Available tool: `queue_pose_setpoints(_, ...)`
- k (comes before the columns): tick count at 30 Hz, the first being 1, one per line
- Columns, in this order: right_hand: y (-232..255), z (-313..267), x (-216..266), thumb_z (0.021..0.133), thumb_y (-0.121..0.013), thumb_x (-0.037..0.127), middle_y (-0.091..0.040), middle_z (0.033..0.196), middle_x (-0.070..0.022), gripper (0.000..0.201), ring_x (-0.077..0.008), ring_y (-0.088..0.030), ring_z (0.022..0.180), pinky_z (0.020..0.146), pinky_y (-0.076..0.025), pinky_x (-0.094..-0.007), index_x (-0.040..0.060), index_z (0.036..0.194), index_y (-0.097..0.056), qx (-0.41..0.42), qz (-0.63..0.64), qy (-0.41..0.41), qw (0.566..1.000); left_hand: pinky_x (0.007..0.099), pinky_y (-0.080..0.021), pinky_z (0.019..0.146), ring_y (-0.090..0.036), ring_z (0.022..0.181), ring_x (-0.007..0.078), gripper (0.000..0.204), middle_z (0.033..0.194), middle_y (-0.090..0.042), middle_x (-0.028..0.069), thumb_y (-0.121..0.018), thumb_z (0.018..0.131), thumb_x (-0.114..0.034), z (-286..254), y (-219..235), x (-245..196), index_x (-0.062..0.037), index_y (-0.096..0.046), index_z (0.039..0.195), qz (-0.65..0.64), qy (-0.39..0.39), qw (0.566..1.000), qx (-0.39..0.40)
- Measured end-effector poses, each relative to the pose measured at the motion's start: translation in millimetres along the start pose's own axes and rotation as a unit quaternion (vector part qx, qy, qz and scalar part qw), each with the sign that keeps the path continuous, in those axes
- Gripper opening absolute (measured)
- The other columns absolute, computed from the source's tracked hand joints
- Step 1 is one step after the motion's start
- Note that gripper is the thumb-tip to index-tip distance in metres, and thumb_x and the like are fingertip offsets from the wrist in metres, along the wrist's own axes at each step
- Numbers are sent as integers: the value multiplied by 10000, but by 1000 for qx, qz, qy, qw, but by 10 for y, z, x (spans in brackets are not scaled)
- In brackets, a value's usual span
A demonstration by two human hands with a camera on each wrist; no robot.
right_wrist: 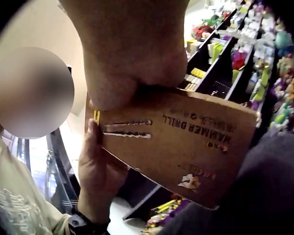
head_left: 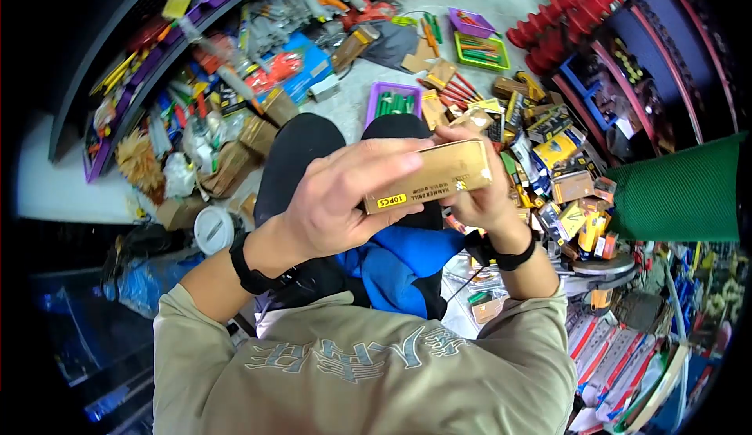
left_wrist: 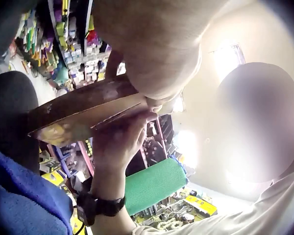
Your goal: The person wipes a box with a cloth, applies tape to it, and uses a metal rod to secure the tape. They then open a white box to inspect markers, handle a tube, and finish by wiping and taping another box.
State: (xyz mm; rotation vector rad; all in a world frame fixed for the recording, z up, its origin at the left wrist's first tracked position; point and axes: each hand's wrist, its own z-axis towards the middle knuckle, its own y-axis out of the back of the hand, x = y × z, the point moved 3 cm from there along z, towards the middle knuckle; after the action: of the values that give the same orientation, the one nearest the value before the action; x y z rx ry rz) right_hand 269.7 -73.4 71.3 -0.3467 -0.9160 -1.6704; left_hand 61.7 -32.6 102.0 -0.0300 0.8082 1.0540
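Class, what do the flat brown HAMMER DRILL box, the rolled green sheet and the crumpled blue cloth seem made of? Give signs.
Flat brown HAMMER DRILL box: probably cardboard, mostly matt; printed brown face, scuffed-looking edge.
Rolled green sheet: perhaps plastic, finely textured; small, even mesh-like pattern.
Crumpled blue cloth: soft-looking, dull fabric; loose folds show, fibre unclear.

Forearms (head_left: 227, 277) angled inward, left fingers (head_left: 388, 168) gripping; right fingers (head_left: 458, 132) gripping opposite

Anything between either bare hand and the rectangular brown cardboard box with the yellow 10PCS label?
Nothing visible. The left hand and right hand both hold the rectangular brown cardboard box directly, skin against cardboard. The purple plastic tray sits beyond it on the floor, not in between.
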Motion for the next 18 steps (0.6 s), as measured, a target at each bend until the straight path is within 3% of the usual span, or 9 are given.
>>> queue_pose_setpoints(2, -157, -220, -202, 896, -805, 352, -620, 1095, -155, 781, -274, -643, 976, 846, -502, -376, 12, 1457, -380, -143, 88, 12, 986, 390, -631, 757, -736, 1004, 353, 643, 1219, -688, 211, -860, 803, -119, 55, -78, 99, -90, -547, 1363, 103, -45, 994, 6)
queue_pose_setpoints(7, -247, -576, -614, 978, -698, 367, -596, 1088, -165, 694, -253, -592, 869, 749, -482, -371, 60, 1494, -350, -151, -55, 58, 985, 382, -631, 739, -738, 957, 364, 647, 1176, -682, 219, -856, 807, -106, -2, -46, 257, -103, -551, 1377, 83, -54, 994, -40)
queue_pose_setpoints(10, -222, -832, -811, 989, -678, 392, -617, 1041, -159, 618, -281, -592, 824, 731, -473, -395, 48, 1458, -469, -95, -55, -66, 992, 377, -600, 868, -716, 1049, 326, 629, 1263, -639, 221, -818, 873, -93, -308, 47, 433, -58, -490, 1409, 74, -7, 996, -58)
queue_pose_setpoints(12, -167, -698, -740, 984, -702, 338, -625, 1051, -140, 580, -268, -618, 904, 805, -486, -378, 43, 1443, -503, -63, -98, -77, 990, 378, -535, 994, -651, 1171, 273, 637, 1354, -571, 197, -761, 942, -105, -564, 102, 605, -20, -387, 1451, -14, 115, 976, -185)
queue_pose_setpoints(13, -159, -632, -709, 973, -717, 320, -628, 1069, -120, 589, -246, -616, 950, 851, -485, -360, 44, 1447, -501, -65, -74, -137, 986, 365, -482, 1070, -587, 1251, 236, 659, 1400, -517, 167, -721, 977, -121, -598, 144, 660, -17, -308, 1479, -39, 160, 962, -217)
queue_pose_setpoints(14, -162, -594, -665, 962, -732, 303, -631, 1087, -101, 600, -224, -614, 995, 897, -484, -342, 44, 1451, -499, -65, -51, -197, 977, 405, -546, 1003, -627, 1198, 240, 615, 1358, -541, 164, -677, 1010, -148, -597, 196, 731, -22, -303, 1481, -29, 195, 947, -254)
queue_pose_setpoints(16, -122, -419, -524, 921, -776, 307, -639, 1183, -91, 699, -195, -604, 1100, 961, -471, -317, 31, 1481, -460, -100, 119, -309, 938, 473, -609, 895, -659, 1148, 235, 542, 1331, -556, 168, -625, 1044, -202, -560, 239, 783, -52, -321, 1467, -248, 384, 824, -336)
queue_pose_setpoints(17, -75, -424, -552, 890, -800, 309, -618, 1301, -117, 785, -188, -603, 1145, 956, -473, -314, 6, 1502, -412, -91, 169, -302, 934, 480, -650, 737, -701, 1070, 251, 472, 1288, -585, 162, -589, 1062, -269, -659, 223, 904, -83, -354, 1426, -308, 447, 763, -351)
queue_pose_setpoints(18, -159, -330, -465, 792, -898, 416, -576, 1386, -137, 1020, -189, -597, 1165, 943, -478, -325, -6, 1544, -352, -135, 337, -317, 876, 425, -651, 718, -728, 986, 247, 404, 1241, -617, 137, -572, 1066, -322, -710, 203, 925, -121, -404, 1373, -370, 486, 707, -357)
